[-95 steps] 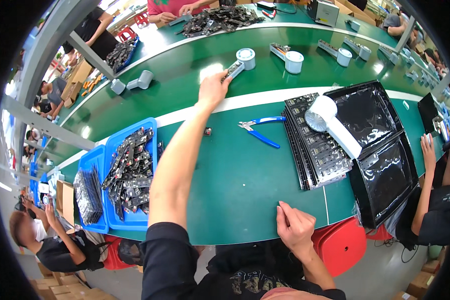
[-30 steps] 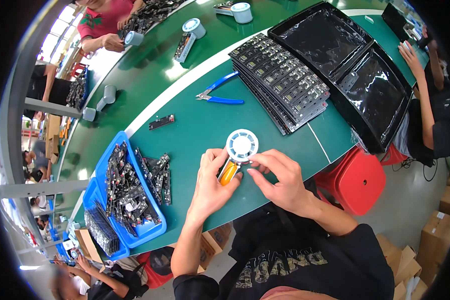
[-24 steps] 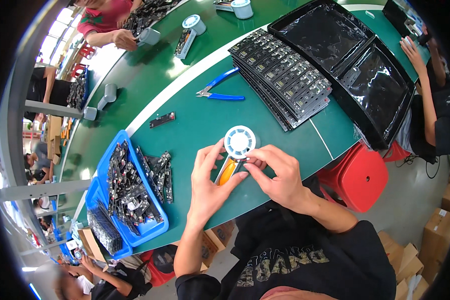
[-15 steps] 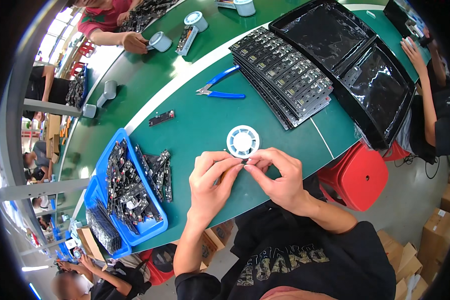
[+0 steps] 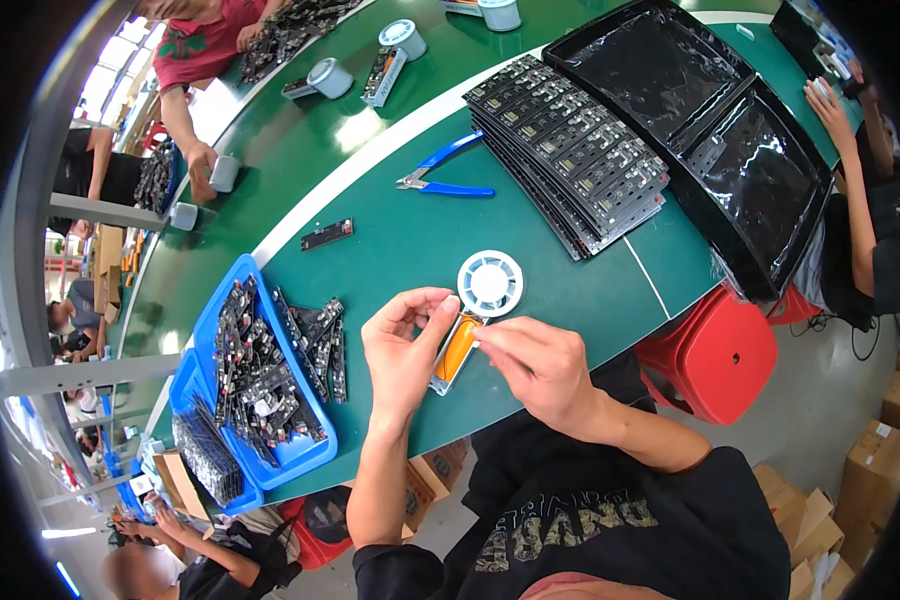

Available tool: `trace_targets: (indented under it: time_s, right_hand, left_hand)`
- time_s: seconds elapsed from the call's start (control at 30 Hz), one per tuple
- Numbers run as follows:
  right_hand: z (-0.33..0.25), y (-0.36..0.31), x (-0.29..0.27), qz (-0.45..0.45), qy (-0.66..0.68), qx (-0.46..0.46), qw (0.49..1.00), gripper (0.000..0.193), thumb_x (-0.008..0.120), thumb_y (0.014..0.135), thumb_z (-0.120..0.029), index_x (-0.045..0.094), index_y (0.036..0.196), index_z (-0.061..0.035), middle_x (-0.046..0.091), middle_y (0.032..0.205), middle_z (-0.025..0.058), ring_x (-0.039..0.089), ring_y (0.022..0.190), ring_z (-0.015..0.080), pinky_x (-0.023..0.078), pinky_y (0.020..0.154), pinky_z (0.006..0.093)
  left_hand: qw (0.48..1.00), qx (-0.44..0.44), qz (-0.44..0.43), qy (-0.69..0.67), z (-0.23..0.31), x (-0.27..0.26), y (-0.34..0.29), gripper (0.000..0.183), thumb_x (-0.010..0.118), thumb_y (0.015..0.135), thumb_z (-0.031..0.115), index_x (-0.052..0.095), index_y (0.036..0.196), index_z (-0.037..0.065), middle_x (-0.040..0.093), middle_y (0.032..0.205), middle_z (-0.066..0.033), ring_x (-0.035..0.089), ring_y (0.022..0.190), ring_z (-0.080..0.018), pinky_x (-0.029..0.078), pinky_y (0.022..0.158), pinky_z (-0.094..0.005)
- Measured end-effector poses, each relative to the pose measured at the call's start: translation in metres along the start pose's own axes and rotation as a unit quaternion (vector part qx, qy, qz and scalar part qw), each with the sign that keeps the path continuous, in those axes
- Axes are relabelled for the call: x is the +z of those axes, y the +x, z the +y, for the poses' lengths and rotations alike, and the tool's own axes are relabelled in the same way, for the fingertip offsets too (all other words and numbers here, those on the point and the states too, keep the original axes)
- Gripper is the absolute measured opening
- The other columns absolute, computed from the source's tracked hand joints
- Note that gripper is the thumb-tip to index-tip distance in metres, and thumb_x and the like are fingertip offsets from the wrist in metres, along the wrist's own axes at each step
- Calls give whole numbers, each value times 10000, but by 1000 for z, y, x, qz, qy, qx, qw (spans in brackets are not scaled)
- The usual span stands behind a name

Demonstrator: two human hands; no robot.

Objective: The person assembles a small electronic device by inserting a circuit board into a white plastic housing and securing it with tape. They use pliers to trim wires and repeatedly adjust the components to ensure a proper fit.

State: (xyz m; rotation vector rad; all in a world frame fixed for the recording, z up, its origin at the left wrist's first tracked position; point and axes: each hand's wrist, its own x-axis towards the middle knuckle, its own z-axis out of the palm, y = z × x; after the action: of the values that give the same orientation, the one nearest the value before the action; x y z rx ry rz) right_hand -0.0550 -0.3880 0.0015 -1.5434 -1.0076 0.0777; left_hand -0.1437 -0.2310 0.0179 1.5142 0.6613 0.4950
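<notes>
A light-blue and white handheld fan (image 5: 490, 284) lies on the green table with its round vaned head away from me. Its handle is an uncovered tray toward me, with an orange battery cell (image 5: 458, 350) inside. My left hand (image 5: 402, 350) grips the handle's left side near the neck, thumb on the rim. At the right rim my right hand (image 5: 542, 368) has its thumb and fingertips pinched together; what lies between them is hidden. Blue-handled side cutters (image 5: 446, 188) rest open beyond the fan. A narrow black circuit board (image 5: 327, 234) lies to their left.
A blue bin (image 5: 310, 455) of small circuit boards stands at the left, with loose boards beside it. Stacked board panels (image 5: 580, 150) and a black tray (image 5: 660, 60) fill the far right. Across the white line, a co-worker's hand (image 5: 200, 170) touches another fan. A red stool (image 5: 715, 355) stands right.
My hands have parted from the fan's neck: the left moved left, the right down and right, exposing the battery cell. The co-worker's hand moved from one fan to another, nearer.
</notes>
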Motion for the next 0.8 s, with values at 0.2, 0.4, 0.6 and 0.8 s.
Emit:
trace_targets:
  time_s: [0.2, 0.4, 0.6, 0.8]
  right_hand:
    - [-2, 0, 5, -31, -114, -67, 991, 261, 755, 795, 14, 753, 1056, -8, 654, 1051, 66, 679, 679, 158, 560, 577, 305]
    - [5, 3, 10, -54, -147, -120, 980, 342, 738, 760, 89, 757, 1081, -29, 679, 1049, 39, 656, 611, 129, 543, 524, 282]
    - [10, 4, 14, -41, -133, -124, 982, 282, 719, 810, 11, 731, 1092, 11, 699, 1035, 72, 713, 677, 195, 571, 589, 326]
    - [12, 4, 14, -38, -123, -134, 983, 300, 752, 762, 23, 731, 1057, -25, 701, 1031, 63, 700, 649, 184, 561, 573, 310]
  left_hand:
    - [1000, -17, -23, -9, 1, -6, -3, 142, 748, 968, 35, 764, 1094, -29, 737, 926, -30, 628, 844, -50, 504, 752, -207]
    - [993, 2, 0, 121, 12, -38, 10, 190, 711, 1001, 91, 770, 1151, -9, 742, 937, -34, 632, 828, -64, 514, 760, -232]
    - [863, 149, 120, 468, 5, -85, 71, 274, 680, 939, 31, 747, 1205, 41, 727, 1141, -138, 677, 963, -261, 528, 892, -358]
    - [807, 144, 82, 567, 0, -106, 111, 371, 652, 968, 119, 683, 1331, 51, 660, 1332, -152, 572, 1294, -343, 413, 1100, -500]
